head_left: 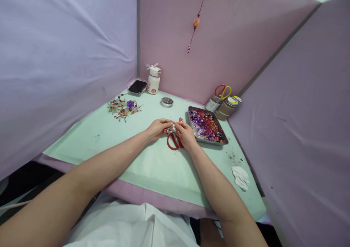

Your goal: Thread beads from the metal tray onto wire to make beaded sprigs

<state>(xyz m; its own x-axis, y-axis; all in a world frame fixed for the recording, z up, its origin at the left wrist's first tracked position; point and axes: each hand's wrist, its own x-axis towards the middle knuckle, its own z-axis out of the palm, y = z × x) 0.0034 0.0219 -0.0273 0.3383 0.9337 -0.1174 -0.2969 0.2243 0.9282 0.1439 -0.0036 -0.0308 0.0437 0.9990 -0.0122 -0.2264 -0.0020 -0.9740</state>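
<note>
Over the middle of the table, my left hand (159, 129) and my right hand (186, 134) meet fingertip to fingertip. Both are closed in a pinch on a thin cord (175, 122), whose fine end sticks up between them. Small pale and red bits show just under the fingers, too small to tell apart. Beneath my hands lie red-handled scissors (172, 142), their blades mostly hidden. A small red object shows just beyond my right fingertips. Close to my right hand is a dark tray (212, 143) of loose purple, clear, red and orange beads with reddish threads.
Beaded strands (124, 110) lie in a pile at left. Behind stand a phone (137, 87), a white bottle (153, 81) and a round clear container (166, 101). Two jars (229, 106), one holding scissors, stand back right. A crumpled white cloth (240, 177) lies right. Fabric walls enclose the table.
</note>
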